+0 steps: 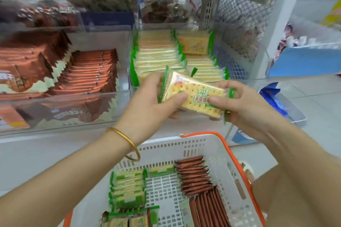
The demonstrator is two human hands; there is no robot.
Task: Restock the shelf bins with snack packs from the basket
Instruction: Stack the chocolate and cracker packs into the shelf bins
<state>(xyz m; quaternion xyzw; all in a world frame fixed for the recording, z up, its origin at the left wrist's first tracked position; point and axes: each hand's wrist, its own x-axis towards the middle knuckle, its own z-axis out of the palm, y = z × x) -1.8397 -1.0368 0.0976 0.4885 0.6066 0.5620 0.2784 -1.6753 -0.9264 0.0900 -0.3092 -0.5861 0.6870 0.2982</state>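
The left hand (156, 101) and right hand (245, 105) pinch one cracker pack (195, 95) by its green ends. The pack is glossy clear film over square, dotted crackers, held just before a clear plastic bin (239, 79) with two matching rows. Below, one white slotted basket (184, 145) holds green packs (127, 188) and brown packs (193, 171).

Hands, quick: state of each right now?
Left hand: closed, gripping the left end of a green-edged cracker pack.
Right hand: closed, pinching the same pack's right end.
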